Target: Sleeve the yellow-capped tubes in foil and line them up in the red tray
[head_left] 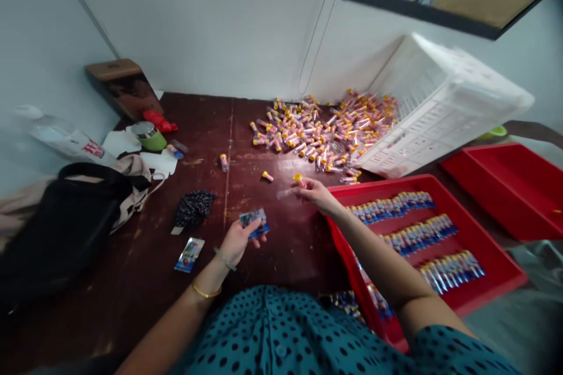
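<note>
My left hand [237, 240] is closed on a small stack of blue printed cards or packets [260, 218], thumb on top. My right hand [315, 193] pinches a small clear tube with a yellow cap [299, 179] and something pink inside. The two hands are apart, above the dark red-brown table [281, 263]. Close to the right fingertips lies a loose yellow-capped pink piece [267, 176]. Another yellow-capped tube [224, 163] rests farther left. A single blue printed packet [189, 255] lies left of my left hand.
A pile of yellow-capped tubes [308, 135] spreads from a tipped white crate [422, 123]. At right, a red tray [448, 193] holds rows of tubes with blue printed pieces. Leftward are a dark patterned cloth [194, 206], green-bodied container [152, 137], black bag [74, 217] and plastic bottle [65, 135].
</note>
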`<state>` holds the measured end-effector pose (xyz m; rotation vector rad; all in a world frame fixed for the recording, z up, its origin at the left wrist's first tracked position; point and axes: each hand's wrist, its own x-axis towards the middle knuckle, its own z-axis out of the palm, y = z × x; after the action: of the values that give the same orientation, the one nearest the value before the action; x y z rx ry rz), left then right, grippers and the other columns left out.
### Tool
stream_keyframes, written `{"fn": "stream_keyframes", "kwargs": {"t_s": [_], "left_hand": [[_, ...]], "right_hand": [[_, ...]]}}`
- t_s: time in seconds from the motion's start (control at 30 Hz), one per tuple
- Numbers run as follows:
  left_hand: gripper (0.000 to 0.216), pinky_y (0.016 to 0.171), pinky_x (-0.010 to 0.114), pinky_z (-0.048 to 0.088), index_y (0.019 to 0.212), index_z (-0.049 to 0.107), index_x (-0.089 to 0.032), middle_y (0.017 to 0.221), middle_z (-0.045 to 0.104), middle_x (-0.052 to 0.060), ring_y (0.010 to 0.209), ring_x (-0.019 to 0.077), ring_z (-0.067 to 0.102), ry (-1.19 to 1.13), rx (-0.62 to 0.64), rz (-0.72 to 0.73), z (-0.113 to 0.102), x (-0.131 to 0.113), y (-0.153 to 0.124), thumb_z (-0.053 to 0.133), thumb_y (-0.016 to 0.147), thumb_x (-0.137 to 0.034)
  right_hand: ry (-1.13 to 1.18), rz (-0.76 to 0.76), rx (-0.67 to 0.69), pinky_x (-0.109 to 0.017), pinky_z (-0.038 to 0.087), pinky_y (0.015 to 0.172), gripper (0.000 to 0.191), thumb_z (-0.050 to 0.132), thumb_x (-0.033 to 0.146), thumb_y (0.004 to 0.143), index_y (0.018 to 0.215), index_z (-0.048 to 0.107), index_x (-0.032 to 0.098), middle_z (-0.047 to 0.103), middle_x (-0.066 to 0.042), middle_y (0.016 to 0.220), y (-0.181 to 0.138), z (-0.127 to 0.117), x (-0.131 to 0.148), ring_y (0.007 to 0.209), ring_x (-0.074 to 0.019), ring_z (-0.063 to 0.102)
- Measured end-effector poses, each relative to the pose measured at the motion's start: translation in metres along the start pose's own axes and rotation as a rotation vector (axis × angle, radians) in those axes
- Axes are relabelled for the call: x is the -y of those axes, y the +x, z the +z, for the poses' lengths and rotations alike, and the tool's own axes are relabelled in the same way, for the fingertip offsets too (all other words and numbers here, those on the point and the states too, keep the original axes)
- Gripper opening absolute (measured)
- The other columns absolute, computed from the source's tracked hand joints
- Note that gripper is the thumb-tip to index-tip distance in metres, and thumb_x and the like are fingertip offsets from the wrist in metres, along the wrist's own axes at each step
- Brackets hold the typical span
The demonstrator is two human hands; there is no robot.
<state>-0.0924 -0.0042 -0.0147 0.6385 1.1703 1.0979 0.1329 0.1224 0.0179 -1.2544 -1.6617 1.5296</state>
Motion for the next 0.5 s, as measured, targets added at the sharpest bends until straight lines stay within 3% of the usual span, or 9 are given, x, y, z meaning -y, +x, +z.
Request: {"fn": "stream_keyframes", "kwargs": {"t_s": [0.1, 0.27, 0.37, 0.5], "left_hand": [[0.035, 0.038, 0.022, 0.04, 0.072, 0.068, -0.013, 0.065, 0.068, 0.004, 0.051, 0.0147, 0.06, 0.083, -0.013, 0.063, 0.007, 0.002, 0.001, 0.082, 0.062, -0.043], [0.028, 0.046, 0.021, 0.039, 0.062, 0.067, -0.015, 0.058, 0.062, -0.001, 0.053, 0.0103, 0.053, 0.236, -0.034, 0.171, 0.019, 0.004, 0.001, 0.084, 0.061, -0.037], [0.035, 0.044, 0.021, 0.035, 0.063, 0.065, -0.015, 0.058, 0.061, -0.002, 0.053, 0.0103, 0.052, 0.247, -0.003, 0.074, 0.026, 0.003, 0.001, 0.088, 0.052, -0.038], [0.042, 0.039, 0.021, 0.031, 0.067, 0.064, -0.014, 0.064, 0.064, 0.001, 0.05, 0.0108, 0.053, 0.261, 0.131, -0.079, 0.031, -0.002, 0.0, 0.09, 0.047, -0.04]], "right_hand": [[0.122, -0.064, -0.052, -0.02, 0.038, 0.054, 0.033, 0.076, 0.043, 0.072, 0.084, 0.061, 0.016, 0.055, 0.004, 0.067, -0.025, 0.001, 0.005, 0.056, -0.0073, 0.046], [0.133, -0.101, 0.04, -0.023, 0.044, 0.068, 0.03, 0.078, 0.038, 0.071, 0.086, 0.064, 0.016, 0.063, 0.0, 0.082, -0.042, -0.006, 0.02, 0.073, -0.0113, 0.055], [0.164, -0.136, 0.042, -0.022, 0.043, 0.063, 0.027, 0.076, 0.037, 0.076, 0.091, 0.065, 0.017, 0.063, -0.001, 0.085, -0.044, -0.013, 0.029, 0.069, -0.0098, 0.053], [0.203, -0.16, 0.151, -0.02, 0.04, 0.055, 0.023, 0.073, 0.035, 0.08, 0.09, 0.064, 0.017, 0.061, -0.001, 0.084, -0.048, -0.018, 0.041, 0.062, -0.0071, 0.047]]}}
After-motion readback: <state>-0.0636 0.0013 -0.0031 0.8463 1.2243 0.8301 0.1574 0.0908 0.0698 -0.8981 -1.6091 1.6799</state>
